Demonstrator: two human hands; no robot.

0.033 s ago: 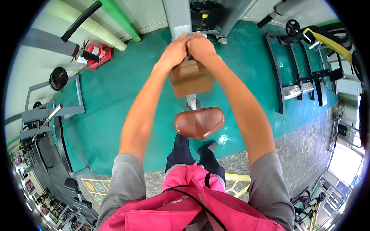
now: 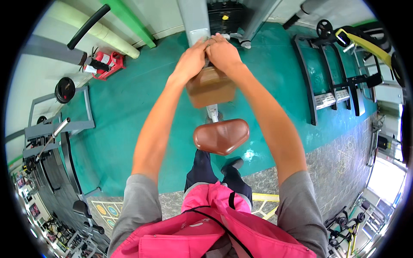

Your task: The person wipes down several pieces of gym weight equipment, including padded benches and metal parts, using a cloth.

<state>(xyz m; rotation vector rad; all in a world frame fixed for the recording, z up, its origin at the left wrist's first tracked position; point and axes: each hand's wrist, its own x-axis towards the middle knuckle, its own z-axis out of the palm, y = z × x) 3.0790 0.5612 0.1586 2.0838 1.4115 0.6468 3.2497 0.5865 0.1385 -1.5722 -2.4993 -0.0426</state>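
My left hand [image 2: 191,60] and my right hand [image 2: 223,53] meet at the far end of a tan-brown pad [image 2: 211,92], in front of a grey machine upright [image 2: 195,19]. Both arms reach straight out. The fingers are curled together and overlap, and what lies under them is hidden. Motion blur softens the pad's outline. Below it, a pale metal post [image 2: 212,112] leads down toward a glossy brown seat [image 2: 221,136], which neither hand touches. My legs and shoes show just on the near side of the seat.
Behind the hands stands a dark weight stack [image 2: 225,26] with a yellow pin. Fire extinguishers [image 2: 102,58] sit in a red stand at the far left. A black-framed machine [image 2: 316,96] stands on the right, a grey rack [image 2: 60,125] on the left. Green flooring [image 2: 133,103] surrounds the seat.
The machine and my hands appear very slightly further left in the picture. My hands keep the same place at the pad's far end.
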